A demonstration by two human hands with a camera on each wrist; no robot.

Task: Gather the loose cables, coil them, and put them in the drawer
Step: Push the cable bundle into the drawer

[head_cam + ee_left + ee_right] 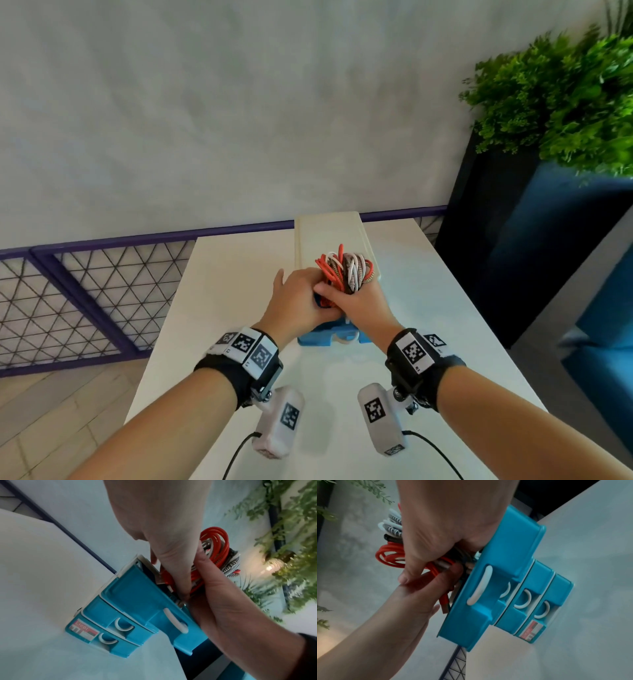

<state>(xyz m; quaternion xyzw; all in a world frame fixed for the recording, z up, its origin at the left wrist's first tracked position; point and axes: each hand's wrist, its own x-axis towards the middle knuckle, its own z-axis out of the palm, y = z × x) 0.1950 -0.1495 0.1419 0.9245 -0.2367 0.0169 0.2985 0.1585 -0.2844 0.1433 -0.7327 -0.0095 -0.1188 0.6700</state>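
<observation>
A coiled bundle of red, white and braided cables [346, 270] stands up out of the pulled-out top drawer [329, 337] of a small blue drawer unit [109, 622] on the white table [233, 308]. My right hand [358, 299] grips the bundle [390, 557] round its middle, over the open drawer [488, 588]. My left hand [303, 298] lies against it from the left, its thumb sticking out. In the left wrist view its fingers [178, 574] reach down straight onto the cable ends [216, 550] at the drawer's [150, 599] mouth. The drawer's inside is hidden.
The two lower drawers [539, 595] are pushed in. The unit's white top [329, 233] reaches to the table's far edge by a purple mesh railing [85, 291]. A dark planter with green foliage [561, 102] stands at the right.
</observation>
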